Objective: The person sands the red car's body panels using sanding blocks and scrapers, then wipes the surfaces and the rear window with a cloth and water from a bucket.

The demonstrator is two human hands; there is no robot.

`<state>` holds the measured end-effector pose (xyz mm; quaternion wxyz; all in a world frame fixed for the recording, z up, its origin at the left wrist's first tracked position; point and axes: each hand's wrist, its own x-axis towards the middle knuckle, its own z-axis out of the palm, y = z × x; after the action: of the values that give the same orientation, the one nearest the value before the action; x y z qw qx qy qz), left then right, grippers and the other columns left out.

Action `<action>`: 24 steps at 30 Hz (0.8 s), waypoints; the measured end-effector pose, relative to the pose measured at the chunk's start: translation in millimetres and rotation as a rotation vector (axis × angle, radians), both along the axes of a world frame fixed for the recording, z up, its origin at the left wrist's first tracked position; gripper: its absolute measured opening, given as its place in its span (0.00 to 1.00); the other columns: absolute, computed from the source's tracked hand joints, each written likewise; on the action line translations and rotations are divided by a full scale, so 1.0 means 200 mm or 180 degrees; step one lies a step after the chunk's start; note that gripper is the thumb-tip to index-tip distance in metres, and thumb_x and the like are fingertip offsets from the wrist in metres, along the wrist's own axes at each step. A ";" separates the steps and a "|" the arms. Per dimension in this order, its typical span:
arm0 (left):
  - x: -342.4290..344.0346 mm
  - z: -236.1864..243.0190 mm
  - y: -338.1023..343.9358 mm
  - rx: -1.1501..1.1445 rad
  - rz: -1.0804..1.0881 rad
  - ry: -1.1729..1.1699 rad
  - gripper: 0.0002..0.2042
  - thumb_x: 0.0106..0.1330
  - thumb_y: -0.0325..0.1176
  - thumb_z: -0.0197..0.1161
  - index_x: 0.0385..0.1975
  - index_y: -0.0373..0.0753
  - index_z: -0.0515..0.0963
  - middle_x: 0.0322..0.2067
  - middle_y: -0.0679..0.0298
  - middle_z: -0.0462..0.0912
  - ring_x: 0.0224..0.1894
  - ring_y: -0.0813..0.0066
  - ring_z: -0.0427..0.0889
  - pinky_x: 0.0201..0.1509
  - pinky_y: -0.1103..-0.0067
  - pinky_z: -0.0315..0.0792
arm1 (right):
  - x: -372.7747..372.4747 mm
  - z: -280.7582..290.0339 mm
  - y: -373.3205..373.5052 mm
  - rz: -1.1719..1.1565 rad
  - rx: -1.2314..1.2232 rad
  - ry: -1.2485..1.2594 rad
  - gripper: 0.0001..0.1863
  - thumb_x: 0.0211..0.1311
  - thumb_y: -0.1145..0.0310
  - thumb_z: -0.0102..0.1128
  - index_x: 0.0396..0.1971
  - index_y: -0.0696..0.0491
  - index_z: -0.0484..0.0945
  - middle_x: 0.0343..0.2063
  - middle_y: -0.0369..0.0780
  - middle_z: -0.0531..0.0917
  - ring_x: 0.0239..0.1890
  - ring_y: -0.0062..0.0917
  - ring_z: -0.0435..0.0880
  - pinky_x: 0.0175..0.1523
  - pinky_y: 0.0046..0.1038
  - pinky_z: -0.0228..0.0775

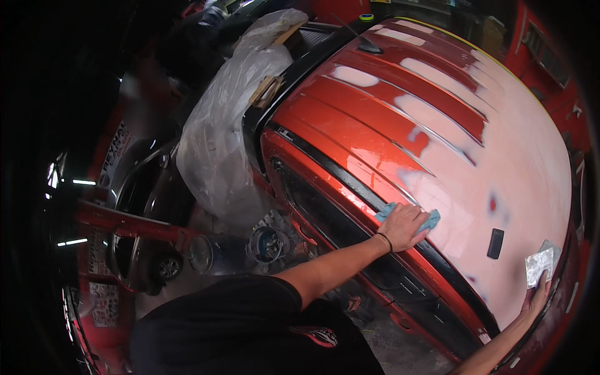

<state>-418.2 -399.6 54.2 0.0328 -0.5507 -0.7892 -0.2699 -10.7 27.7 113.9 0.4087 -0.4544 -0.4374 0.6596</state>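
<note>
- The left hand (403, 228) is curled, partly closed, over a blue cloth (431, 220), and holds it against the car roof (459, 197), beside the black strip (350, 181).
- The right hand (535, 298) grips a silver sheet (542, 265); some fingers are hidden.
- A black block (495, 244) lies on the pale area, between both hands.

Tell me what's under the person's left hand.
Under the left hand is a crumpled blue cloth, on the car roof. The cloth's middle and the roof directly beneath it are covered.
</note>
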 end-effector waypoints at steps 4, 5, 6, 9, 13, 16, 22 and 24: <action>-0.02 -0.03 0.02 0.0405 -0.0104 -0.0768 0.21 0.70 0.46 0.63 0.56 0.39 0.78 0.45 0.55 0.82 0.52 0.57 0.81 0.56 0.60 0.67 | -0.75 0.21 -0.46 0.0695 -0.0240 0.0428 0.22 0.74 0.64 0.66 0.62 0.57 0.76 0.58 0.43 0.83 0.57 0.31 0.85 0.64 0.34 0.80; -0.03 -0.03 0.01 0.0504 -0.0140 -0.1007 0.21 0.69 0.45 0.63 0.55 0.39 0.79 0.44 0.55 0.83 0.52 0.57 0.81 0.57 0.60 0.67 | -0.98 0.23 -0.61 0.0913 -0.0338 0.0497 0.21 0.74 0.65 0.66 0.61 0.57 0.77 0.57 0.42 0.83 0.56 0.30 0.85 0.64 0.33 0.79; -0.06 -0.03 0.00 0.0655 -0.0271 -0.1421 0.19 0.69 0.43 0.63 0.53 0.39 0.81 0.44 0.54 0.84 0.52 0.53 0.82 0.59 0.59 0.67 | -1.22 0.26 -0.76 0.1124 -0.0408 0.0530 0.20 0.75 0.65 0.65 0.60 0.57 0.77 0.55 0.41 0.84 0.56 0.29 0.85 0.63 0.32 0.79; -0.18 0.02 -0.23 0.0394 -0.0516 -0.2195 0.18 0.70 0.43 0.64 0.53 0.40 0.81 0.43 0.53 0.84 0.50 0.51 0.82 0.59 0.58 0.69 | -2.03 0.31 -1.27 0.1772 -0.0631 0.0642 0.16 0.72 0.68 0.66 0.55 0.55 0.80 0.54 0.40 0.84 0.56 0.28 0.82 0.65 0.36 0.75; -0.39 0.07 -1.00 0.0737 -0.0772 -0.2171 0.16 0.71 0.41 0.65 0.53 0.42 0.81 0.44 0.58 0.84 0.46 0.52 0.82 0.57 0.62 0.73 | -2.98 0.33 -1.86 0.2351 -0.0650 0.0781 0.13 0.72 0.70 0.65 0.54 0.53 0.80 0.51 0.37 0.86 0.55 0.27 0.84 0.64 0.39 0.77; -0.55 -0.28 -1.83 0.0284 0.0175 -0.2721 0.15 0.71 0.42 0.67 0.51 0.40 0.83 0.48 0.56 0.87 0.51 0.52 0.85 0.59 0.62 0.74 | -3.63 0.35 -2.24 0.2859 -0.0506 0.0681 0.11 0.73 0.70 0.62 0.52 0.52 0.79 0.50 0.35 0.86 0.55 0.24 0.85 0.66 0.38 0.76; -0.40 -0.94 -3.86 -0.1118 0.3975 -0.2390 0.26 0.70 0.49 0.65 0.59 0.36 0.82 0.46 0.43 0.89 0.51 0.40 0.87 0.58 0.57 0.79 | -4.61 0.13 -2.43 0.2131 -0.0472 0.0606 0.11 0.76 0.77 0.53 0.53 0.60 0.76 0.52 0.44 0.84 0.52 0.32 0.86 0.64 0.47 0.83; -0.24 -0.91 -4.27 -0.1601 0.4713 -0.2256 0.26 0.70 0.50 0.63 0.56 0.33 0.82 0.45 0.40 0.88 0.50 0.38 0.87 0.56 0.55 0.79 | -4.88 -0.05 -2.34 0.1845 -0.0569 0.0758 0.11 0.76 0.81 0.51 0.53 0.62 0.76 0.52 0.46 0.83 0.52 0.36 0.86 0.62 0.48 0.85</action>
<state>-466.7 -1254.6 -128.5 -0.1711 0.2321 -0.9453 -0.1521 -986.7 -440.2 104.5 0.2106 -0.2647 -0.4381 0.8328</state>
